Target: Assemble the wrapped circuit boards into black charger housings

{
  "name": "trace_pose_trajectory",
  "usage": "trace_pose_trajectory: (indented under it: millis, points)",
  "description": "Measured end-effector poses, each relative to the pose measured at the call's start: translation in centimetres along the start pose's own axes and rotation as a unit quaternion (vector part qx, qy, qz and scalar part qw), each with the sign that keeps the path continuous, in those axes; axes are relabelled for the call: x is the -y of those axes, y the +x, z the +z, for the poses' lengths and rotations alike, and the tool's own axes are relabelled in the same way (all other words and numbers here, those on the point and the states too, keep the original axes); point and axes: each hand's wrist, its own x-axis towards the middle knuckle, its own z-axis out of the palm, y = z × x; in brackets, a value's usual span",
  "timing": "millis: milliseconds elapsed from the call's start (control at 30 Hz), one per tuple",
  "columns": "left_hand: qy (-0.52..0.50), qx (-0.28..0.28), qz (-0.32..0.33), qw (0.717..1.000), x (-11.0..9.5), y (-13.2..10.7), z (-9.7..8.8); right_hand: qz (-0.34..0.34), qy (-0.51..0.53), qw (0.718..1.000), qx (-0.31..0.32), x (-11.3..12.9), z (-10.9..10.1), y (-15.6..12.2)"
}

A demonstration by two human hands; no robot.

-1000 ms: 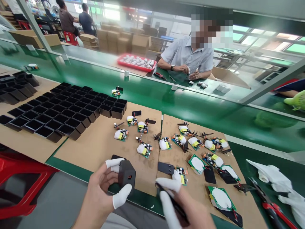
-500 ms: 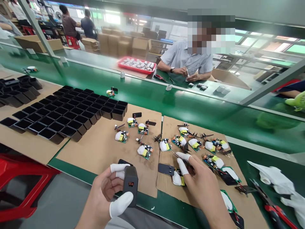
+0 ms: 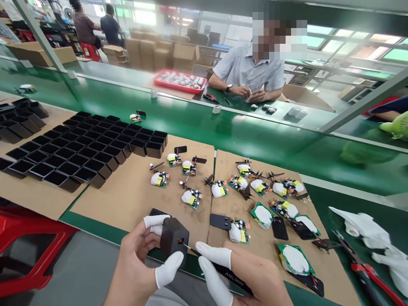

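now: tweezer tip at the housing's port

close to the body, at the near edge of the bench, the left hand is clenched around a black housing. white finger cots press on its top and lower corner. the housing is lifted just above the near edge of the cardboard sheet, its small port turned to the right. the right hand grasps black tweezers between cot-covered fingers, and the thin tip touches the housing right at that port.

beyond the hands, small circuit boards lie scattered over the cardboard, with a flat black plate just beside the right hand. rows of open black shells stand to the left. red-handled cutters and white cloths lie at the far right. across the green belt a co-worker's hands rest together near a red tray.
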Motion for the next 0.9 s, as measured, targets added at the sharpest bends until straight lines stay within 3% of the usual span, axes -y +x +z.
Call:
trace_pose_trajectory:
  millis: [100, 267, 367, 500, 700, 800, 900]
  points:
    - [0.029, -0.031, 0.039, 0.998, -0.3, -0.4, 0.4, 0.004, -0.014, 1.0, -0.005, 0.2, 0.4, 0.3]
    - [0.134, -0.023, 0.133, 0.982, 0.1, -0.7, -0.2, 0.002, -0.081, 0.997, 0.013, 0.6, 0.8, 0.3]
    - [0.223, -0.052, 0.196, 0.954, 0.4, -1.0, -0.3, 0.024, -0.141, 0.99, 0.019, 0.7, 1.3, -0.1]
    - [0.34, -0.1, 0.271, 0.895, 0.4, -1.1, -0.2, 0.095, -0.2, 0.974, 0.045, 0.7, 2.7, -0.6]
    - [0.416, -0.141, 0.337, 0.833, 0.6, -1.0, -0.8, 0.132, -0.061, 0.984, 0.103, 0.4, 4.2, -0.2]
    - [0.42, -0.15, 0.329, 0.832, 1.1, -1.3, -1.2, 0.142, 0.004, 0.986, 0.091, 0.1, 4.8, -0.5]
    - [0.408, -0.143, 0.289, 0.854, 1.6, -1.8, -1.4, 0.139, 0.032, 0.987, 0.074, -0.2, 5.4, -1.2]
